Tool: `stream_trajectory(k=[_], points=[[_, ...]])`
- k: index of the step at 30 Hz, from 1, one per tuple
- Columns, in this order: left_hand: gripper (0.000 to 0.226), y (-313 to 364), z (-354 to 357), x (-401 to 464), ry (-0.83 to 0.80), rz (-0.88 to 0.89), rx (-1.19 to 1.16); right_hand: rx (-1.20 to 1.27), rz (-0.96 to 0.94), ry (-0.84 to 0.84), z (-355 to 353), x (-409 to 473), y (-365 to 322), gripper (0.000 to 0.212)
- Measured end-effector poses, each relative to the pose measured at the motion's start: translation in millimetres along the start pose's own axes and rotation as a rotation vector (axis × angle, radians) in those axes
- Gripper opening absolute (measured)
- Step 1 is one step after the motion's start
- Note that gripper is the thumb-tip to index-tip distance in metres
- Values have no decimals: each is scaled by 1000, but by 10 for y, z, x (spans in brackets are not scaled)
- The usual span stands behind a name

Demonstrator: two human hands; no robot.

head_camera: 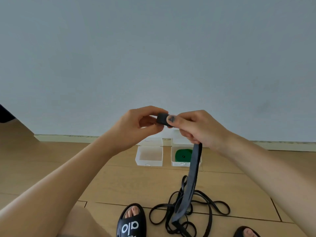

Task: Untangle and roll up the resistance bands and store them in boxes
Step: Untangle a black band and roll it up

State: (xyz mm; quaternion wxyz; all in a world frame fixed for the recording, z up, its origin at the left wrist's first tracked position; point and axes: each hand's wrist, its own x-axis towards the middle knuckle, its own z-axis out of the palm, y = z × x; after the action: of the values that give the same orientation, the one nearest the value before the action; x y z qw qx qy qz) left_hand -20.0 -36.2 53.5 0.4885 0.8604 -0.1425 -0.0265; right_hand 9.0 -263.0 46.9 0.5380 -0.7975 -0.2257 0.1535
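Nearest the camera, between two black slippers (131, 223), most of the black band (191, 182) lies loose on the wooden floor (68, 177) in crossing loops (whether these are truly knotted or merely overlapping cannot be told). From that heap a flat length rises to the hands, so the rolling of this band looks barely begun, with nearly all its length left to wind.

Higher up, both forearms reach forward and meet in front of the wall. The right hand (193, 129) pinches a small, tight black roll (162, 119) under its thumb, the lower fingers curled round the band where it hangs down. The left hand (138, 124) holds the roll's other side with curled fingertips.

Farther off, by the skirting, stand two open clear boxes: the right box (177, 164) holds a rolled green band (183, 155), one band stored; the left box (148, 162) looks unfilled, likely awaiting the black one.
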Motion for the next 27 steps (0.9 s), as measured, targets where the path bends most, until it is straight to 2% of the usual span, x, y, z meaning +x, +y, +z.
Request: stream_trajectory(k=[4, 5, 7, 11, 13, 16, 19, 22, 24, 27], points=[[42, -73, 19, 18, -241, -335, -645, -313, -159, 136, 61, -64, 99, 43], [46, -56, 49, 18, -280, -400, -712, -394, -188, 144, 90, -81, 113, 43], [53, -5, 121, 24, -318, -438, -617, -573, -263, 131, 151, -116, 117, 48], [42, 37, 139, 45, -260, -268, -227, -726, -335, 122, 198, -141, 93, 59], [35, 76, 107, 49, -199, -217, -69, -730, -297, 116, 198, -137, 83, 51], [26, 130, 114, 68, -133, -139, 195, -714, -183, 85, 205, -92, 81, 28], [22, 177, 134, 74, -100, -64, 272, -650, -66, 140, 202, -51, 92, 22], [20, 202, 117, 72, -42, 1, 328, -800, -14, 231, 208, -6, 96, 17], [19, 215, 123, 69, -13, 43, 336, -846, -17, 200, 222, 13, 106, 18], [17, 226, 132, 64, 25, 74, 302, -443, -13, 94, 191, -13, 65, 17]])
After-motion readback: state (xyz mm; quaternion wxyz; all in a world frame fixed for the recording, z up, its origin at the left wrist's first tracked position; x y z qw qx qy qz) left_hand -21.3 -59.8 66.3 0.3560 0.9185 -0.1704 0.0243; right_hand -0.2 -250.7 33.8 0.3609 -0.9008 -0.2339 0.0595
